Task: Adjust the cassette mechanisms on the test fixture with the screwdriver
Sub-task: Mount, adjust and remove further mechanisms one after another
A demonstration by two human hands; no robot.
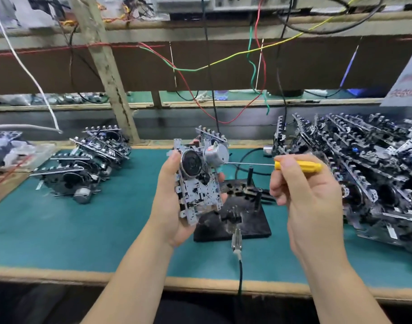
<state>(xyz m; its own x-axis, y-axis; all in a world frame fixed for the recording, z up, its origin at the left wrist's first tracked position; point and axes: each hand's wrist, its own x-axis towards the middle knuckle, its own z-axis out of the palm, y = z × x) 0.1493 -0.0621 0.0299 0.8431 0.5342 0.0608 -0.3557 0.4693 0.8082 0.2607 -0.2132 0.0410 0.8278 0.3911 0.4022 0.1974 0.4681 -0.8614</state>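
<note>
Bench: green mat; the black test fixture stands on it mid-bench and serves as the landmark below.
Right pile: a big heap of cassette mechanisms just right of the fixture.
Left group: a smaller stack of mechanisms well left of the fixture.
Fixture: bare of any mechanism, its upright posts free; a clip on a dark lead lies at its near edge.
Held mechanism: above the fixture's left side, lifted off it, upright, flywheel and silver motor facing the camera.
Left hand: fingers and thumb wrapped round the held mechanism's edges, gripping it firmly.
Right hand: above the fixture's right side, pinching the screwdriver by its yellow handle.
Screwdriver shaft: lies level, the tip at the motor's side; whether it sits in a screw cannot be told.
Step in hand: likely trimming the motor adjuster while the unit is held off the fixture.
Next move calls for: keeping the mechanism steady, the tip seated square, and small turns; then seating it down over the fixture posts.
</note>
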